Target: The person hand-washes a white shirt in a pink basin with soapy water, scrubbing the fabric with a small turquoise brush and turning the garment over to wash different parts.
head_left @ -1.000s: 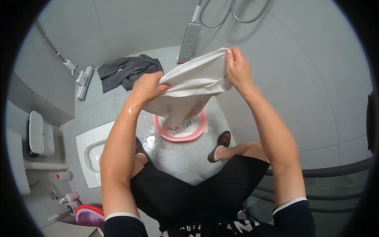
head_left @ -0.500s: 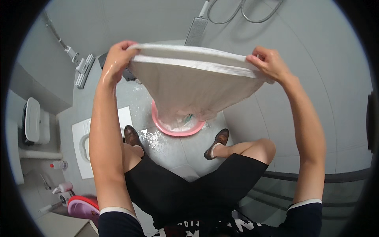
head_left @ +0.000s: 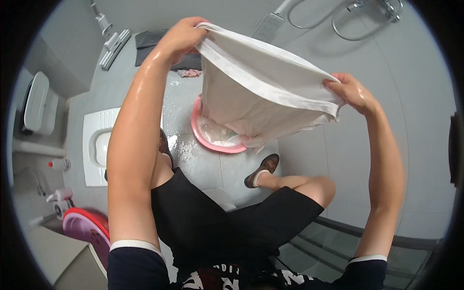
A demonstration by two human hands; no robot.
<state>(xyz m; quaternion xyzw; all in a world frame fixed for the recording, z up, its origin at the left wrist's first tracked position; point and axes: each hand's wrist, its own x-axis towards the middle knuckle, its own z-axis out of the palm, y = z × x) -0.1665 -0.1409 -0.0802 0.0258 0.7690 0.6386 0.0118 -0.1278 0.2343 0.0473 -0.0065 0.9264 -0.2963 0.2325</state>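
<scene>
A wet white garment (head_left: 261, 82), its wide banded opening uppermost, is stretched between my two raised hands. My left hand (head_left: 181, 38) pinches one end of the band, higher than the other. At the opposite end, my right hand (head_left: 350, 92) grips the band with the thumb on top. The body of the cloth hangs down toward a pink basin (head_left: 217, 145) on the floor, and its lower part covers the basin's right side. Sudsy water shows inside the basin.
A white squat toilet (head_left: 96, 159) is set in the floor at left. Splashed suds (head_left: 186, 150) lie beside the basin. A mop (head_left: 115, 48) leans at the far left, a shower hose (head_left: 314, 21) hangs at the back, and red and purple basins (head_left: 89, 227) stand at lower left.
My left hand has risen and moved right, so the garment now slants down to the right. Its opening gapes wider, and the whole view has shifted.
</scene>
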